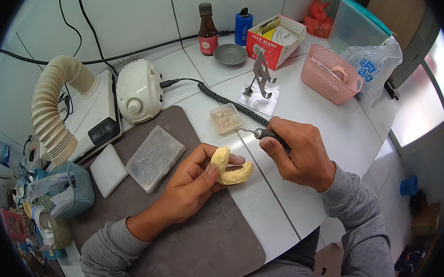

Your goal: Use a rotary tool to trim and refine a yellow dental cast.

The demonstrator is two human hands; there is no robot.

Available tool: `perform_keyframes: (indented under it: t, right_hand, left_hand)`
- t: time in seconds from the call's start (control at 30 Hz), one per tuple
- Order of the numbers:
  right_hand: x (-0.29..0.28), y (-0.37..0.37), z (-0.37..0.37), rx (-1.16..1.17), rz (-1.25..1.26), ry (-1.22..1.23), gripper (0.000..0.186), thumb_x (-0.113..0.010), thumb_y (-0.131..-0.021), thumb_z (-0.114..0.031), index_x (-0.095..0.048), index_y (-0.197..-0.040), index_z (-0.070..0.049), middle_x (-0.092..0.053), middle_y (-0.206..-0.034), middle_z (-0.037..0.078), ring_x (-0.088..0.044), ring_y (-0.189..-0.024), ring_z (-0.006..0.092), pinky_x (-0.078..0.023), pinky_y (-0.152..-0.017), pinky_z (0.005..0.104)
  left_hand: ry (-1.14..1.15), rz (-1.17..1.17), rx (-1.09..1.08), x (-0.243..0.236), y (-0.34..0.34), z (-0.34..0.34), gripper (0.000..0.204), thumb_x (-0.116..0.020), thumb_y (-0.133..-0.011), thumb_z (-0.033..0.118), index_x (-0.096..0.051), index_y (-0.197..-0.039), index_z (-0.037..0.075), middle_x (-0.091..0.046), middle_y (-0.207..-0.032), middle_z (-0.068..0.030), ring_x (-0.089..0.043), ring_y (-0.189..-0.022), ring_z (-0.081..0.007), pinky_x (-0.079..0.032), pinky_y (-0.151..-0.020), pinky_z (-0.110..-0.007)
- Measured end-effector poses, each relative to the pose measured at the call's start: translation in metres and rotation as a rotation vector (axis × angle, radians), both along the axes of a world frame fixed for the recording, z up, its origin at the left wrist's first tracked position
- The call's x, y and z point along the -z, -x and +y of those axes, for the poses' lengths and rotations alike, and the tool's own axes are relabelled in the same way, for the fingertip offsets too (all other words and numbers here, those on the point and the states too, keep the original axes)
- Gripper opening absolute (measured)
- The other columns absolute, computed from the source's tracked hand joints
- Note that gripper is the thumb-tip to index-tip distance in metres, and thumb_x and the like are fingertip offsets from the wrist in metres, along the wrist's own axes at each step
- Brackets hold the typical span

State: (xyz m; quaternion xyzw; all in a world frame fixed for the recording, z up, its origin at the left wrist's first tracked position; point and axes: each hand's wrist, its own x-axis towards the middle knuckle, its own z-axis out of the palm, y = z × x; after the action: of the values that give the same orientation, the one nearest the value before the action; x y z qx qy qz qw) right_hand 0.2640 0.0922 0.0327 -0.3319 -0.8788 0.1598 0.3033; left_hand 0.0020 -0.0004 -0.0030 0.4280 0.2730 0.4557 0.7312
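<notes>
My left hand (194,183) grips a yellow, horseshoe-shaped plaster cast (229,168) just above the edge of a grey-brown mat (187,242). My right hand (299,154) holds a dark rotary handpiece (268,133) like a pen. Its thin bit points left toward a small clear box (225,118) of pinkish pieces, a short way above the cast and not touching it. A coiled black cable (225,100) runs from the handpiece back to a white motor unit (138,90).
A ribbed suction hose (52,108), a white foam block (107,168) and a flat clear case (154,157) lie at left. A teal basket (78,190) holds tools. At the back stand a brown bottle (206,30), a grey dish (230,54), a metal stand (261,83), a mask box (275,38) and a pink basket (330,76).
</notes>
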Motion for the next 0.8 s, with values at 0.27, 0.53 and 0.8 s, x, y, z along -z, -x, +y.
perform_keyframes:
  t: [0.27,0.53,0.8]
  right_hand:
    - [0.008,0.0,0.004,0.012,0.029,-0.01,0.044,-0.067,-0.111,-0.041,-0.059,-0.09,-0.004,-0.06,-0.07,0.016,-0.06,-0.059,0.0378,-0.045,-0.056,0.0471]
    - [0.012,0.003,-0.001,-0.052,0.038,-0.065,0.042,-0.069,-0.111,-0.041,-0.06,-0.091,-0.005,-0.061,-0.071,0.016,-0.061,-0.06,0.0379,-0.045,-0.057,0.047]
    - [0.013,0.001,-0.005,-0.041,0.063,-0.087,0.041,-0.07,-0.11,-0.041,-0.063,-0.092,-0.004,-0.063,-0.074,0.015,-0.062,-0.061,0.0357,-0.046,-0.057,0.0447]
  left_hand:
    - [0.019,-0.055,-0.048,0.01,0.003,-0.004,0.042,-0.042,-0.122,0.035,-0.052,-0.146,0.002,-0.065,-0.136,-0.016,-0.068,-0.127,-0.0229,-0.055,-0.115,-0.045]
    - [0.014,-0.041,-0.074,0.009,0.002,-0.004,0.048,-0.041,-0.123,0.04,-0.053,-0.149,0.003,-0.065,-0.124,-0.0087,-0.069,-0.117,-0.0166,-0.06,-0.107,-0.039]
    - [0.092,-0.142,-0.088,0.009,0.006,-0.006,0.044,-0.039,-0.123,0.039,-0.055,-0.145,0.004,-0.065,-0.116,-0.0101,-0.072,-0.095,-0.0184,-0.059,-0.081,-0.028]
